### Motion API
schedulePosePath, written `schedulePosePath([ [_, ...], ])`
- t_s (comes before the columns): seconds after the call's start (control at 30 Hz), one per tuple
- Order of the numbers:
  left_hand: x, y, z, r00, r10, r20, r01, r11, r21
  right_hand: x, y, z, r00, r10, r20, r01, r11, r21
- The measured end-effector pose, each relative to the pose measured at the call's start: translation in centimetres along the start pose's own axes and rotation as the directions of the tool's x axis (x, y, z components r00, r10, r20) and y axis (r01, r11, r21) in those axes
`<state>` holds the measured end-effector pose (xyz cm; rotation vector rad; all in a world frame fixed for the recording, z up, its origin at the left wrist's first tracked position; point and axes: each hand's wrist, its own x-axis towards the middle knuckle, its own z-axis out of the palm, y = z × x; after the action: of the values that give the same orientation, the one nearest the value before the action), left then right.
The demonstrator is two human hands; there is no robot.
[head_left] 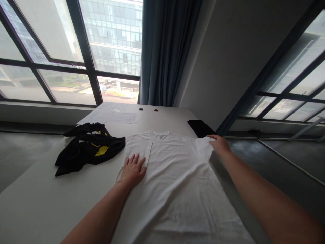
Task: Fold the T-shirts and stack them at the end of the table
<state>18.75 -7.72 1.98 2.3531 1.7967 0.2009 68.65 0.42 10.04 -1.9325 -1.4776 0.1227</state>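
Observation:
A white T-shirt (175,176) lies spread on the white table, its neckline at the far end and its body reaching toward me. The left sleeve is folded inward over the chest. My left hand (133,169) rests flat there, fingers spread, just at that folded sleeve. At the far right, my right hand (218,144) pinches the edge of the other sleeve, which it holds out by the table's right side. Soft creases run diagonally across the shirt's middle.
Left of the shirt, a crumpled black garment with yellow patches (88,147) lies on the table (38,206). Printed papers (122,117) sit at the far end, near two round holes. A black item (200,128) is at the far right edge. Windows and a blue curtain (165,51) stand beyond.

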Motion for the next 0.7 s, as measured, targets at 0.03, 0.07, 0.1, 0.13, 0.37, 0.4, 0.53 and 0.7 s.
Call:
schedulePosePath([
  [0.03, 0.0, 0.0, 0.0, 1.000, -0.001, 0.000, 0.001, 1.000, -0.001, -0.2, -1.0, 0.5, 0.997, -0.067, 0.039, 0.069, 0.997, -0.037],
  [0.07, 0.0, 0.0, -0.1, 1.000, -0.001, 0.001, 0.001, 1.000, -0.001, -0.6, -2.0, 1.1, 0.983, -0.151, 0.100, 0.159, 0.984, -0.075],
  [0.1, 0.0, 0.0, -0.1, 1.000, -0.001, 0.001, 0.001, 1.000, -0.001, -1.2, -3.0, 1.8, 0.962, -0.219, 0.162, 0.236, 0.967, -0.092],
  [0.13, 0.0, 0.1, -0.1, 1.000, -0.001, 0.003, 0.001, 1.000, -0.001, -2.1, -3.9, 2.7, 0.927, -0.287, 0.242, 0.319, 0.942, -0.108],
  [0.37, 0.0, 0.0, -0.1, 1.000, 0.002, 0.003, -0.002, 1.000, 0.000, -8.3, -7.3, 8.4, 0.666, -0.363, 0.651, 0.656, 0.701, -0.280],
  [0.4, 0.0, 0.0, 0.0, 1.000, 0.002, 0.002, -0.002, 1.000, -0.002, -8.6, -7.3, 8.9, 0.671, -0.367, 0.645, 0.649, 0.711, -0.271],
  [0.53, 0.1, -0.2, 0.4, 1.000, 0.003, -0.003, -0.003, 1.000, -0.006, -7.5, -5.9, 10.8, 0.776, -0.292, 0.560, 0.524, 0.793, -0.312],
  [0.7, 0.2, -0.3, 0.5, 1.000, -0.003, -0.005, 0.003, 1.000, 0.001, -5.8, -2.6, 12.7, 0.868, -0.069, 0.492, 0.329, 0.822, -0.465],
])
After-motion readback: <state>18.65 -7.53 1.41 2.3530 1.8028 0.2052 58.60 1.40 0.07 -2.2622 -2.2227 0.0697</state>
